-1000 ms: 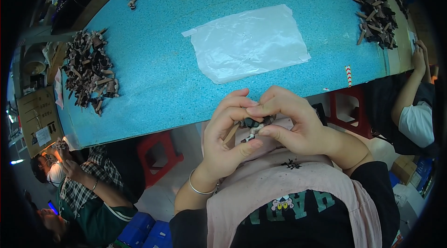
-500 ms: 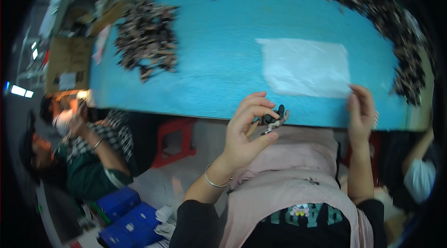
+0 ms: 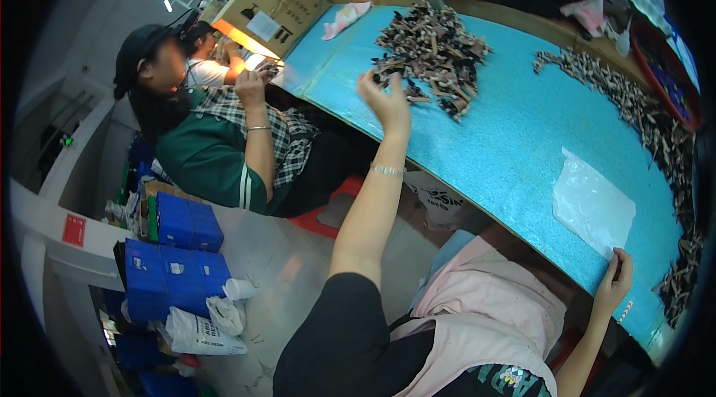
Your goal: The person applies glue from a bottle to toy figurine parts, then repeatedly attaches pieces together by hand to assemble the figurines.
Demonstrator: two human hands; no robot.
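Note:
My left hand (image 3: 386, 101) is stretched out to the near left edge of a heap of small dark and beige figurines (image 3: 440, 50). Its thumb and fingers are apart, and I see no piece held between them. Low on the right, my right hand (image 3: 614, 283) has its fingers curled together at the corner of a clear plastic sheet (image 3: 593, 203), which lies flat. Whatever those fingers may hold is hidden.
A long band of similar pieces (image 3: 619, 99) curves along the far right of the blue table (image 3: 492, 151). A red-rimmed basket (image 3: 664, 73) stands behind it. To the left, a co-worker (image 3: 216, 143) sits near a cardboard box (image 3: 272, 5). Blue bins (image 3: 175, 270) stand on the floor.
My left hand has moved from in front of me, where it held a small dark figurine, out to the heap, and its fingers have parted. The view has swung left.

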